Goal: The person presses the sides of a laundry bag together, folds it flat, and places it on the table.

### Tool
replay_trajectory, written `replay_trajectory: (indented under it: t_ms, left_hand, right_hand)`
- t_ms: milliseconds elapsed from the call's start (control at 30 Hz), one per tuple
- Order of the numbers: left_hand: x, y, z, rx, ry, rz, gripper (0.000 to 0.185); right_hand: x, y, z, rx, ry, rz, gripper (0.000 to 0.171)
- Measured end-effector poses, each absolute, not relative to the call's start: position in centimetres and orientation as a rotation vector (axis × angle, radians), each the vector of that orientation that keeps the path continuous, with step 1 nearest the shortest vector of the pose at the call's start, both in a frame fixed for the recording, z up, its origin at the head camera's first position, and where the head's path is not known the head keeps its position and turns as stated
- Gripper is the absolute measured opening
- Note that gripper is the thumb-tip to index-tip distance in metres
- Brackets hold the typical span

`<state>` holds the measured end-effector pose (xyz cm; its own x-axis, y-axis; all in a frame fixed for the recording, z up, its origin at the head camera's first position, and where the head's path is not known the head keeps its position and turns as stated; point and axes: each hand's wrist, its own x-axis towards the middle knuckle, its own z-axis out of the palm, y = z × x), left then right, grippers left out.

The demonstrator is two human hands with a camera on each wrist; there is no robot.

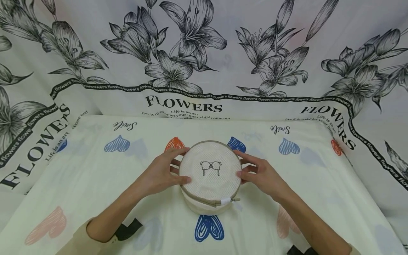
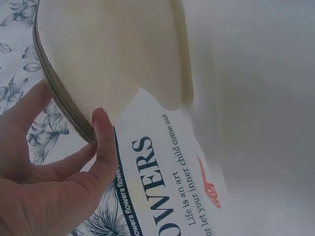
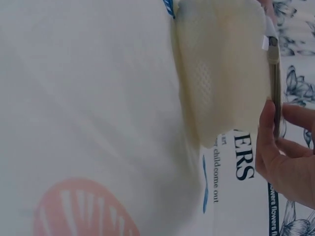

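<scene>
A round white mesh bra wash bag (image 1: 210, 163) stands on the cloth-covered table, its lid facing up with a line drawing of a bra on it. A beige zipper (image 1: 204, 201) runs around the lid's rim, and its pull sits at the front right beside a small white tab (image 1: 225, 201). My left hand (image 1: 167, 170) pinches the rim on the left, thumb over the lid's edge. On the opposite side my right hand (image 1: 259, 173) grips the rim between thumb and fingers. Both wrist views show the bag's soft mesh side wall (image 2: 113, 54) and the zippered edge between the fingers.
The white tablecloth (image 1: 95, 187) carries printed hearts and the word Smile. Behind the table and at its sides hangs a white curtain (image 1: 229, 63) with black flowers and lettering.
</scene>
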<state>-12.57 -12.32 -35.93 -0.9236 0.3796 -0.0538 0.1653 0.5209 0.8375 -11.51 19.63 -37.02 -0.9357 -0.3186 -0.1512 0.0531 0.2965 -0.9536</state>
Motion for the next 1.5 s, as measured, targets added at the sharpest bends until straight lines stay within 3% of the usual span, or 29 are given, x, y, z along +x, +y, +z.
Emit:
replay_trajectory:
  t_ms: [533,967,1500]
  left_hand:
    - [-12.6,-12.0,-37.0,0.433,2.51,1.364,0.085]
    - [-12.8,-11.4,-37.2,0.475,2.549,1.24,0.096]
    - [-12.6,-11.2,-38.0,0.54,2.627,1.129,0.078]
  right_hand:
    - [-11.5,19.5,-37.8,-0.16,2.406,-1.5,0.061]
    - [-11.9,19.5,-38.4,-0.188,2.436,-1.464,0.057]
    - [-12.1,19.3,-39.2,-0.265,2.581,-1.36,0.056]
